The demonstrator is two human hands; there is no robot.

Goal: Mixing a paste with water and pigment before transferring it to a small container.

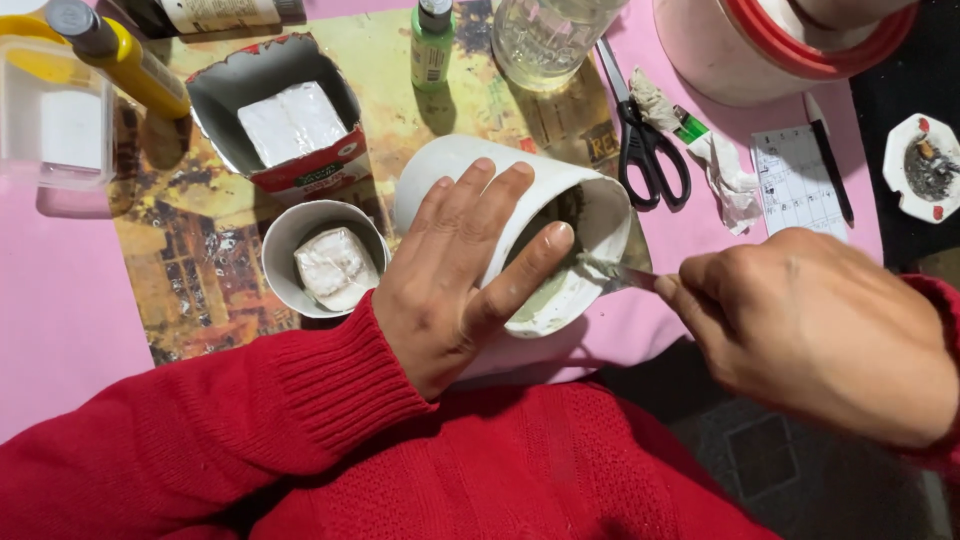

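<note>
My left hand (462,262) lies over a white cylindrical container (445,165) tipped on its side, thumb hooked at its open rim. Greenish-grey paste coats the inside. My right hand (815,325) grips a thin metal blade (618,272) whose tip reaches into the container's mouth. Both sleeves are red knit.
A small grey cup (285,245) with a white lump and a cut carton (215,95) with a white block sit to the left. Black scissors (645,140), a green bottle (432,45), a glass jar (545,40), a yellow bottle (130,65), crumpled tissue (725,170), an ashtray (925,165) lie about.
</note>
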